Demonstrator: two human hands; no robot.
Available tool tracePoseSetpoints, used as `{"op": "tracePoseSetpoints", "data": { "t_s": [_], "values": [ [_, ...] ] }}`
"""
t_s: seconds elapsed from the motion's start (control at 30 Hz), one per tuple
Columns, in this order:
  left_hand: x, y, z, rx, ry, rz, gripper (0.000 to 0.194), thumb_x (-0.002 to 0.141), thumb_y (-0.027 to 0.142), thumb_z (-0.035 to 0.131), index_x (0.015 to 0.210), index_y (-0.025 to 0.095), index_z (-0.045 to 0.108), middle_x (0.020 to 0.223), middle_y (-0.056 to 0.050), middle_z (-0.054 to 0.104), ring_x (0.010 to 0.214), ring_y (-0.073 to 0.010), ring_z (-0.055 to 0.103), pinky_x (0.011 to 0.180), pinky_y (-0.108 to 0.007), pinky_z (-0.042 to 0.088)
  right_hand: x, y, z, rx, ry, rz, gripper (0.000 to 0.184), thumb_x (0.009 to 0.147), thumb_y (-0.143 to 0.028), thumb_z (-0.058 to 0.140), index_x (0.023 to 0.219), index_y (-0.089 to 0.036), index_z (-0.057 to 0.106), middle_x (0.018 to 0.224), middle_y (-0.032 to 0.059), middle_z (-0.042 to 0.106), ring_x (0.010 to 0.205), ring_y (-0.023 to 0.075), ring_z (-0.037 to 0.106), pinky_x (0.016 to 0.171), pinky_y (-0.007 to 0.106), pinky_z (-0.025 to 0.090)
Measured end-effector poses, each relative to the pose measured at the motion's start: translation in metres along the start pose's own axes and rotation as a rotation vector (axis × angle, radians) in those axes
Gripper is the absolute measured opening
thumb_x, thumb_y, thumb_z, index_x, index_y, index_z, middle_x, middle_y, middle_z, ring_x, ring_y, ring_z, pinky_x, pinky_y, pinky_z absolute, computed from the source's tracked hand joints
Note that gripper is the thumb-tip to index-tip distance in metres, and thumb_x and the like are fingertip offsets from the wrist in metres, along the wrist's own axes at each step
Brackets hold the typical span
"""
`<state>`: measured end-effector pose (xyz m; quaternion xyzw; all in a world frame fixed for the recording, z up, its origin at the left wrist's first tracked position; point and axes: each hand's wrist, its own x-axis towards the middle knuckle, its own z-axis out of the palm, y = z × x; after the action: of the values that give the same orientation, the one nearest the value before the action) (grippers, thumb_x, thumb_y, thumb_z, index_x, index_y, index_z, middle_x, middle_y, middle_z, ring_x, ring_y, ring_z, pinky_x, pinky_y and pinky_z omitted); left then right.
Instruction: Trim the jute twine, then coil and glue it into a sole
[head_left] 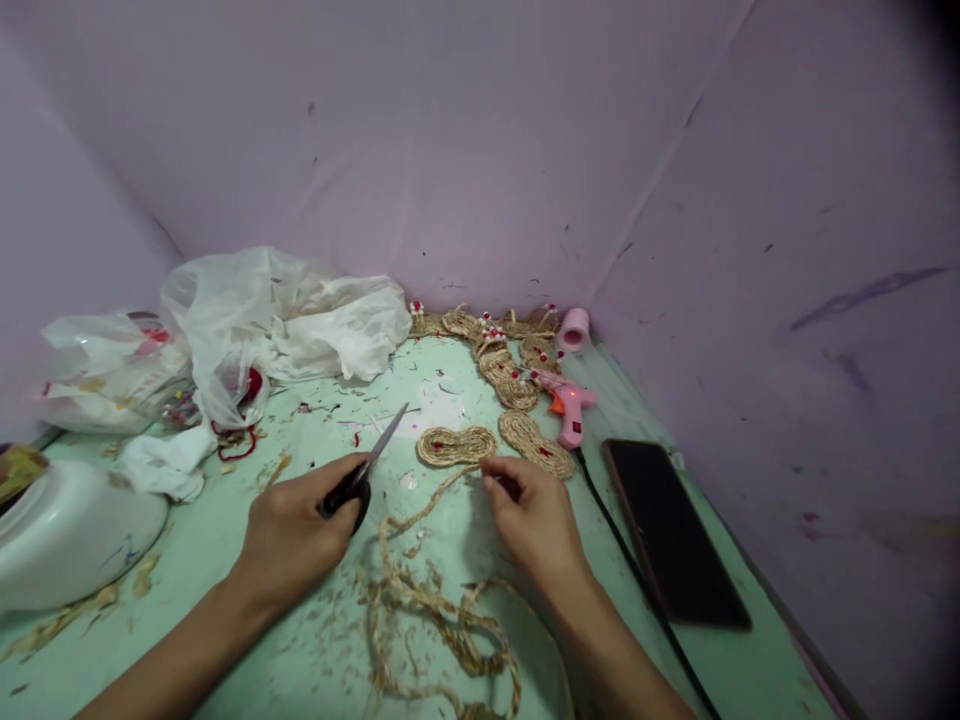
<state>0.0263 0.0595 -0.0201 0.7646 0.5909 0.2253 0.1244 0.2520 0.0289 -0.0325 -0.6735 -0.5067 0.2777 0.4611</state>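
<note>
Saw purple walls (495, 140) around a green table (292, 650). Spotted white plastic bags (277, 310) at the back left and a white jar (82, 545) by the left edge. Found rope (427, 597) in loose loops on the table, in the middle at the front. Saw a black phone (679, 535) lying on the right. Curled the left hand (300, 530) around the black handles of scissors (367, 478). Pinched a bit of rope between thumb and finger of the right hand (536, 515); could not tell about its other fingertips. Saw a pink glue gun (571, 405) farther back, then two flat rope ovals (456, 446) near it, and tiny beads (491, 332) behind.
</note>
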Motion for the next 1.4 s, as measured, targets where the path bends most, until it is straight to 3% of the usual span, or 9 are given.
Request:
{"op": "tracePoseSetpoints", "data": {
  "t_s": [0.17, 0.27, 0.43, 0.57, 0.67, 0.8, 1.07, 1.23, 1.4],
  "values": [
    [-0.005, 0.015, -0.010, -0.079, -0.055, -0.055, 0.035, 0.070, 0.032, 0.052, 0.103, 0.027, 0.060, 0.090, 0.003, 0.070, 0.078, -0.0178, 0.064, 0.066, -0.025, 0.049, 0.017, 0.011, -0.009, -0.268, -0.024, -0.315, 0.049, 0.067, -0.010, 0.052, 0.115, -0.014, 0.057, 0.124, 0.0144, 0.052, 0.116, 0.0259, 0.044, 0.098, 0.043, 0.033],
    [-0.009, 0.022, -0.012, 0.011, -0.077, 0.019, 0.035, 0.069, 0.038, 0.054, 0.103, 0.029, 0.058, 0.089, 0.004, 0.069, 0.079, -0.0184, 0.064, 0.067, -0.025, 0.048, 0.021, 0.017, -0.003, -0.346, -0.131, -0.355, 0.059, 0.068, -0.010, 0.051, 0.127, -0.014, 0.045, 0.131, 0.0147, 0.046, 0.122, 0.0256, 0.038, 0.101, 0.046, 0.029],
    [-0.001, 0.012, -0.009, 0.256, 0.055, 0.057, 0.035, 0.071, 0.030, 0.053, 0.106, 0.029, 0.056, 0.088, 0.001, 0.070, 0.073, -0.0222, 0.065, 0.056, -0.028, 0.045, 0.023, 0.020, 0.002, -0.485, -0.234, -0.367, 0.063, 0.072, -0.008, 0.045, 0.133, -0.017, 0.035, 0.132, 0.0120, 0.046, 0.130, 0.0277, 0.026, 0.103, 0.056, 0.015],
    [0.012, -0.006, -0.010, 0.358, 0.072, 0.022, 0.036, 0.073, 0.026, 0.050, 0.109, 0.026, 0.054, 0.093, -0.004, 0.069, 0.074, -0.0253, 0.065, 0.055, -0.032, 0.045, 0.022, 0.014, -0.005, -0.562, -0.180, -0.391, 0.054, 0.070, -0.023, 0.057, 0.123, -0.014, 0.047, 0.117, 0.0159, 0.055, 0.118, 0.0323, 0.040, 0.100, 0.057, 0.016],
    [0.019, -0.014, -0.012, 0.387, 0.023, -0.005, 0.037, 0.077, 0.025, 0.045, 0.113, 0.020, 0.052, 0.101, -0.009, 0.065, 0.081, -0.0262, 0.063, 0.062, -0.034, 0.047, 0.017, 0.007, -0.011, -0.565, -0.135, -0.413, 0.047, 0.066, -0.031, 0.064, 0.109, -0.012, 0.058, 0.104, 0.0155, 0.056, 0.103, 0.0311, 0.049, 0.096, 0.053, 0.027],
    [0.022, -0.022, -0.014, 0.386, -0.096, 0.046, 0.033, 0.078, 0.021, 0.040, 0.105, 0.014, 0.057, 0.102, -0.012, 0.060, 0.093, -0.0265, 0.057, 0.073, -0.035, 0.046, 0.011, 0.002, -0.014, -0.445, -0.120, -0.411, 0.032, 0.069, -0.029, 0.063, 0.098, -0.016, 0.062, 0.097, 0.0113, 0.055, 0.095, 0.0261, 0.051, 0.084, 0.041, 0.042],
    [0.031, -0.045, -0.023, 0.314, -0.284, 0.219, 0.039, 0.074, 0.018, 0.040, 0.108, 0.019, 0.058, 0.107, -0.010, 0.057, 0.101, -0.0265, 0.051, 0.082, -0.036, 0.043, 0.003, -0.010, -0.015, -0.205, 0.021, -0.502, 0.011, 0.077, -0.024, 0.057, 0.084, -0.018, 0.064, 0.084, 0.0068, 0.062, 0.080, 0.0192, 0.058, 0.075, 0.033, 0.045],
    [0.035, -0.045, -0.029, 0.316, -0.390, 0.143, 0.048, 0.068, 0.012, 0.039, 0.114, 0.018, 0.054, 0.112, -0.011, 0.053, 0.105, -0.0255, 0.049, 0.086, -0.034, 0.040, -0.001, -0.018, -0.015, -0.053, 0.071, -0.415, 0.012, 0.075, -0.029, 0.060, 0.076, -0.017, 0.063, 0.071, 0.0029, 0.061, 0.067, 0.0163, 0.055, 0.065, 0.030, 0.043],
    [0.029, -0.033, -0.028, 0.408, -0.362, 0.036, 0.045, 0.072, 0.018, 0.040, 0.115, 0.018, 0.052, 0.105, -0.013, 0.055, 0.095, -0.0267, 0.053, 0.077, -0.035, 0.042, 0.000, -0.020, -0.016, 0.124, 0.040, -0.137, 0.022, 0.072, -0.037, 0.059, 0.069, -0.016, 0.063, 0.060, 0.0002, 0.056, 0.057, 0.0143, 0.047, 0.055, 0.027, 0.037]
  ]
}}
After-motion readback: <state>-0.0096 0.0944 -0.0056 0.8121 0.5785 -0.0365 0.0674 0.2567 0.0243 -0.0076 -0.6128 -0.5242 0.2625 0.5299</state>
